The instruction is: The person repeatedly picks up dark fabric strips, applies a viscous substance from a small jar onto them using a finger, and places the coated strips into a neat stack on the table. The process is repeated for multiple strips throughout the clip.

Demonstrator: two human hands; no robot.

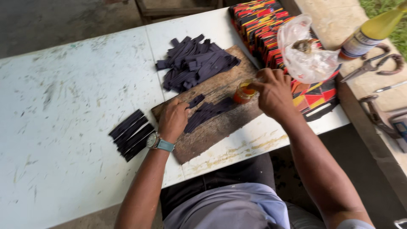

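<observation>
Dark fabric strips (210, 111) lie in a short row on the wooden board (220, 127), which rests on the white table (63, 114). A larger heap of strips (195, 62) sits at the board's far end, and a small laid-out set (131, 134) lies on the table left of it. The left hand (173, 120), wearing a wristwatch (157, 142), presses flat on the board beside the row, holding nothing. The right hand (273, 91) pinches something too small to tell at a small glass jar (244, 91) of orange liquid.
</observation>
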